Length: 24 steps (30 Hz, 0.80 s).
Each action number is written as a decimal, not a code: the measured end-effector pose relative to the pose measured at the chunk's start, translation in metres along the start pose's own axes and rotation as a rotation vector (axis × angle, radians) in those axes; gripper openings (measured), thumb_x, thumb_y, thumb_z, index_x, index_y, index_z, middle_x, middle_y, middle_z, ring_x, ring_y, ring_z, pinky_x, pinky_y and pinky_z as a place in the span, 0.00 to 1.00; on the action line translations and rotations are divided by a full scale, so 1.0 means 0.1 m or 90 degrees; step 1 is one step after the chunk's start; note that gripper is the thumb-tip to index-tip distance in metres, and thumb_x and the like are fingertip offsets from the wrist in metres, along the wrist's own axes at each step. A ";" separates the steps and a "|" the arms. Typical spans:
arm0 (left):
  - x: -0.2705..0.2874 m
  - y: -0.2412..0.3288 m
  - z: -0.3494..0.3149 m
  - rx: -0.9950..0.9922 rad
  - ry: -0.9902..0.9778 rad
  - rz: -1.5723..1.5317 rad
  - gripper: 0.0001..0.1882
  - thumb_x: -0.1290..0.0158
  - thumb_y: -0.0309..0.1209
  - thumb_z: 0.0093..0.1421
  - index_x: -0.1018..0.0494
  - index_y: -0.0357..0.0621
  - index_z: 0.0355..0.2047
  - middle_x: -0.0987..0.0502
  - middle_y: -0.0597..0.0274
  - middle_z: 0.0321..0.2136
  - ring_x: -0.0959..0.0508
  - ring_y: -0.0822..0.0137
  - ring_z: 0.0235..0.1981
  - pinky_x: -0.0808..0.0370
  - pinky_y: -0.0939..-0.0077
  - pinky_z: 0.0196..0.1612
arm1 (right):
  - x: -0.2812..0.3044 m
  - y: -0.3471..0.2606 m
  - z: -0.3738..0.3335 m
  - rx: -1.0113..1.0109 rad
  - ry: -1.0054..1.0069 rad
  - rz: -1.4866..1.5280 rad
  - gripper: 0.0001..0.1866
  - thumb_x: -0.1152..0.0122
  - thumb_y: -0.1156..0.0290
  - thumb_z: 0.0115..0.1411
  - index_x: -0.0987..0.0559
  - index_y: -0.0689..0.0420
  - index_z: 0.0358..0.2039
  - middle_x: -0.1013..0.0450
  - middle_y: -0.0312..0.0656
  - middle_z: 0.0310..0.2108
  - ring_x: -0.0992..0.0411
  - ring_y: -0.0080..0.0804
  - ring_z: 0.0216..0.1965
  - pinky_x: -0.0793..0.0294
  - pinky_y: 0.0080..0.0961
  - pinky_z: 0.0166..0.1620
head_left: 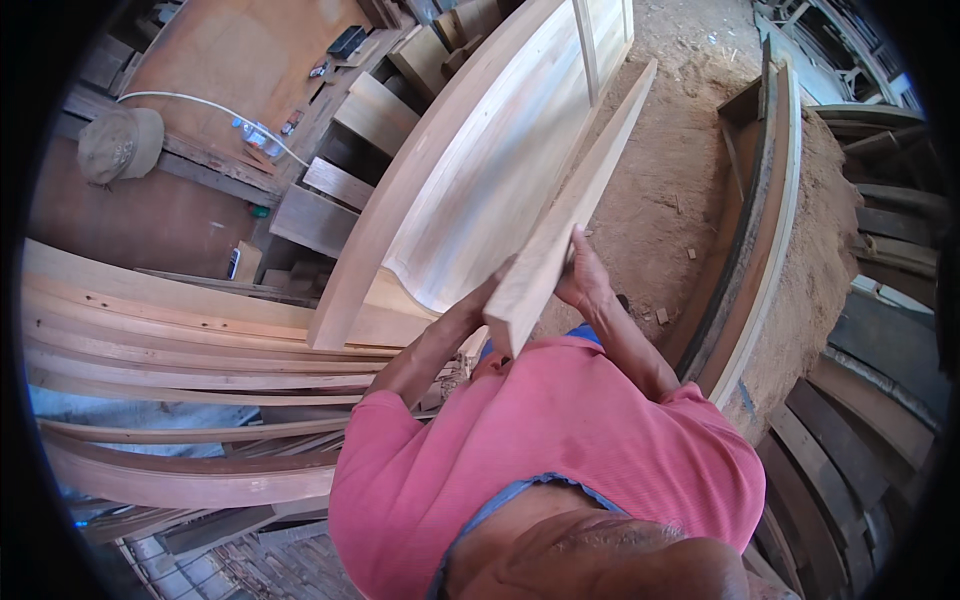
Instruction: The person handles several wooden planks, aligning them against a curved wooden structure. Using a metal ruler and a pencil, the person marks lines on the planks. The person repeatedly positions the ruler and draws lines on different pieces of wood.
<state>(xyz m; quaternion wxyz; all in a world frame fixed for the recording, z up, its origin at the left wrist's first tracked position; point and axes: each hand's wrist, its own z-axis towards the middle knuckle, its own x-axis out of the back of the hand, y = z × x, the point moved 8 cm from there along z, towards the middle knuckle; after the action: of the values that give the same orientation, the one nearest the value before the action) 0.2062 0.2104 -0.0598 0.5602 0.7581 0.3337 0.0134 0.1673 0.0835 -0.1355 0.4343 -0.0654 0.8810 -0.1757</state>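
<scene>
A long pale wooden plank [572, 208] slants up and away from my chest, its near end close to my shirt. My right hand [587, 275] grips its right side, with the thumb up along the edge. On the other side, my left hand [500, 278] holds the plank near that end; its fingers are mostly hidden behind the wood. Just left of the plank lies a large framed wooden panel [490, 150] with a curved moulding at its near end.
Long boards [180, 340] are stacked at the left. Wood blocks [375, 115] line a bench [200, 60] with a cap [120, 145] on it. A long beam [770, 220] stands at the right, near sawdust and more timber [890, 380].
</scene>
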 end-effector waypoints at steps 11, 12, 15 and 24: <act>-1.50 1.55 -0.37 -0.712 -0.140 0.567 0.56 0.39 0.57 0.66 0.53 0.39 0.80 0.45 0.32 0.75 0.38 0.39 0.75 0.31 0.56 0.71 | -0.58 -1.61 -0.76 0.191 -0.227 0.280 0.23 0.58 0.57 0.79 0.24 0.64 0.55 0.23 0.51 0.45 0.21 0.46 0.44 0.14 0.38 0.47; -1.61 1.60 -0.34 -0.751 -0.126 0.509 0.57 0.36 0.54 0.64 0.54 0.39 0.80 0.48 0.33 0.77 0.41 0.38 0.77 0.32 0.55 0.72 | -0.60 -1.67 -0.77 0.192 -0.235 0.277 0.22 0.58 0.60 0.79 0.25 0.64 0.57 0.23 0.51 0.46 0.21 0.46 0.44 0.14 0.39 0.47; -1.72 1.69 -0.07 -0.747 -0.077 0.478 0.58 0.30 0.40 0.60 0.54 0.36 0.80 0.48 0.31 0.77 0.41 0.37 0.76 0.32 0.55 0.72 | -0.59 -1.83 -0.72 0.185 -0.235 0.271 0.24 0.60 0.58 0.78 0.26 0.63 0.60 0.23 0.53 0.49 0.20 0.48 0.45 0.14 0.42 0.50; -1.87 1.87 0.15 -0.835 -0.041 0.500 0.48 0.34 0.27 0.57 0.44 0.29 0.75 0.38 0.25 0.71 0.33 0.33 0.71 0.28 0.52 0.69 | -0.70 -2.02 -0.89 0.084 -0.438 0.323 0.32 0.42 0.59 0.76 0.41 0.70 0.66 0.34 0.53 0.56 0.30 0.46 0.61 0.22 0.36 0.68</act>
<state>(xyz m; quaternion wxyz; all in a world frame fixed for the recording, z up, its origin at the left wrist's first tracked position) 0.1587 0.0726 0.1616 0.8591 0.3331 -0.0530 0.3849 0.1327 -0.0631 0.0401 0.7353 0.1267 0.6601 -0.0872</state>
